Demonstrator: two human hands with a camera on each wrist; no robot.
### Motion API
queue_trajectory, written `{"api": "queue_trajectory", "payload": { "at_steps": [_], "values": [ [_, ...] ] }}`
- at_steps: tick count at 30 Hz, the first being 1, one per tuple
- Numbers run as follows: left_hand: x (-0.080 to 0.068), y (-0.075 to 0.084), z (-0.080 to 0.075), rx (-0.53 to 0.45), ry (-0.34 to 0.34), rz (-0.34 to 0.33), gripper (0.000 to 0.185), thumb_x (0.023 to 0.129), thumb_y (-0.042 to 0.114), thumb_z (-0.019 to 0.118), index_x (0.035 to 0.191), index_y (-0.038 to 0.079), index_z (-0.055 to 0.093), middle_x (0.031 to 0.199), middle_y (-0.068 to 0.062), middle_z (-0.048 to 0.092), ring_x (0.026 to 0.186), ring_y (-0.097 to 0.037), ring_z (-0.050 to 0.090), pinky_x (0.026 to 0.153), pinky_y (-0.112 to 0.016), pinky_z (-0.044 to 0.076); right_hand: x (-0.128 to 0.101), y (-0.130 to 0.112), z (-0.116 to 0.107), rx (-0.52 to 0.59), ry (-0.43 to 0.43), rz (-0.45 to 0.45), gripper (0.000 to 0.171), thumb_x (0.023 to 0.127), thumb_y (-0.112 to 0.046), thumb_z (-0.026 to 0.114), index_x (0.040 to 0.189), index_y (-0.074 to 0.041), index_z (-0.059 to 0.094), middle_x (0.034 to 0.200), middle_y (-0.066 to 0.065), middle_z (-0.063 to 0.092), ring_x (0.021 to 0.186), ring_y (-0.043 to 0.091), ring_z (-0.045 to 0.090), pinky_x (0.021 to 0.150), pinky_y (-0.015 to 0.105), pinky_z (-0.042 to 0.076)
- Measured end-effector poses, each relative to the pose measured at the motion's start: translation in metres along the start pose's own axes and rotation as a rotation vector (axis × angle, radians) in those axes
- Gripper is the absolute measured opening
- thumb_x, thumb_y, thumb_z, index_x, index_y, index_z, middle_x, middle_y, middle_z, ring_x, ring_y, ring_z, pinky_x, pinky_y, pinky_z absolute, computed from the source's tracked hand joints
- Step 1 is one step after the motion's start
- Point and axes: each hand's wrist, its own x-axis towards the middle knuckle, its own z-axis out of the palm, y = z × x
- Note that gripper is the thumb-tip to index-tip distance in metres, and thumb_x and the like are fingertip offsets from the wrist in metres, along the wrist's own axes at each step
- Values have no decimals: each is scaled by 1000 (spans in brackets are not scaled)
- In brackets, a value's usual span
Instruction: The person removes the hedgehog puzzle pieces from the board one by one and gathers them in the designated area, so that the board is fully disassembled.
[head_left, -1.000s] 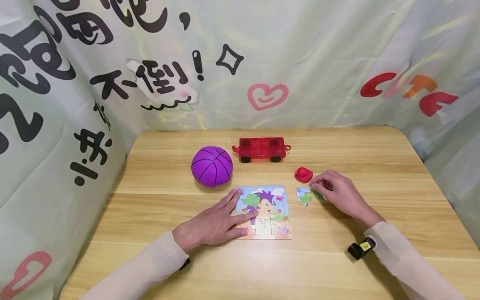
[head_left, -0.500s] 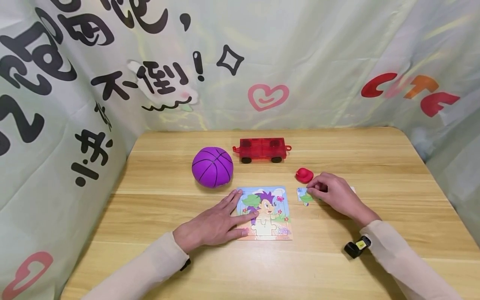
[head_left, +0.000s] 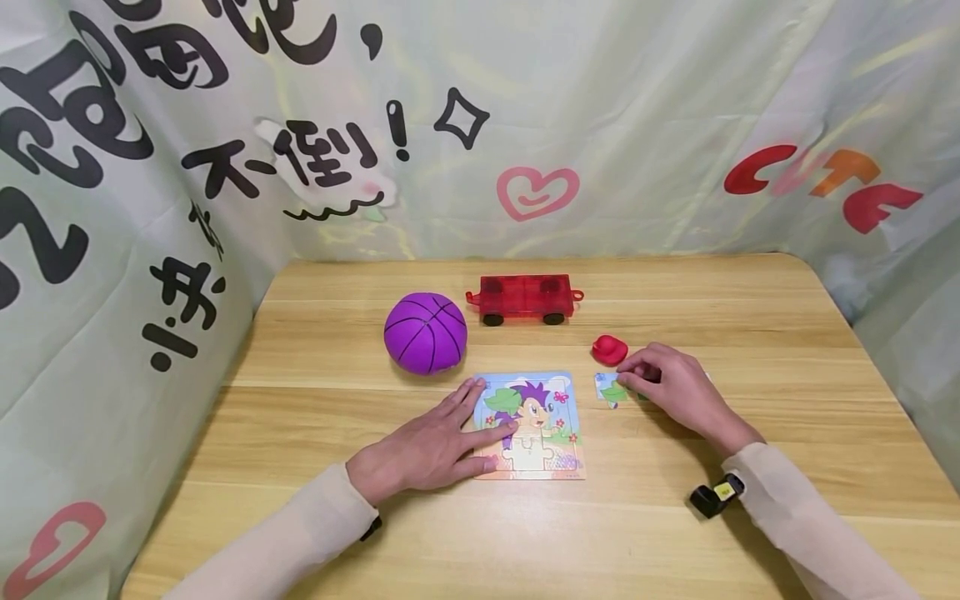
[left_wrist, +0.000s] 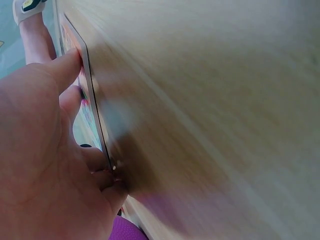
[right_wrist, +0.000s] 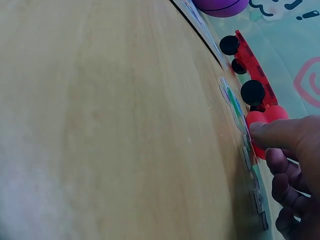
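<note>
I have the left hand (head_left: 429, 439) spread and relaxed on the square, pastel-printed puzzle board (head_left: 528, 457); the right hand (head_left: 680, 390) is nearer the flat blue-and-green jigsaw pieces (head_left: 608, 389) right of it, pinching or merely touching, I can't tell.

- Head: looks forward and down from above the near side of the tabletop (head_left: 525, 533), widest and farthest off, the printed cloth (head_left: 645, 100) at 12 o'clock.
- Left wrist: low, close and tilted, the left hand (left_wrist: 42, 150) filling 7 to 9 o'clock.
- Right wrist: low, close and tilted, skimming the wood, the right hand (right_wrist: 300, 160) toward 4 o'clock.
- Head and left wrist share the puzzle board (head_left: 558, 421), 10 o'clock in the latter.
- Head and right wrist share the red wagon (head_left: 525, 298), 2 o'clock in the latter.
</note>
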Motion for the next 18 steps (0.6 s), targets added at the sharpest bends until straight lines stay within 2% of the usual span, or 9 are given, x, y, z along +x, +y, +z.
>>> {"api": "queue_trajectory", "payload": {
  "at_steps": [18],
  "values": [
    [1,-1,1,-16,-10,-12,59,114,60,45,170,47,33,184,-22,0,172,-39,-1,137,-53,24,0,0,4,0,-3,-4,9,100,-21,83,104,-13,82,89,-2,64,79,12,53,69,25,42]
  ]
}}
